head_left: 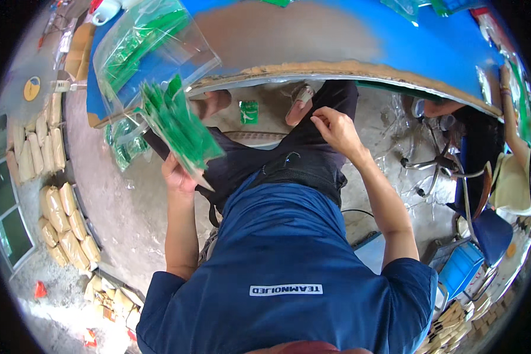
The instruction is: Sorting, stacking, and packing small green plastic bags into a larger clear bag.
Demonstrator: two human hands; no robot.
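Observation:
My left hand (179,174) is closed around the lower end of a fanned stack of green plastic packets (180,127), held above my left thigh. The packets tilt up toward the table's left end. Just beyond them is a large clear plastic bag (197,56) with more green packets (141,47) inside, overlapping the table's left corner. I cannot tell whether the stack touches this bag. Over my right thigh, below the table edge, hovers my right hand (339,131). Its fingers are loosely bent, the tips slightly apart, and nothing shows between them.
A blue-covered table (419,47) with a worn brown edge spans the front. One green packet (249,112) lies on the floor beneath it. Filled brown packages (71,227) are piled at left. To the right stand a wheeled chair base (442,162), a blue crate (461,265) and another person's arm (512,127).

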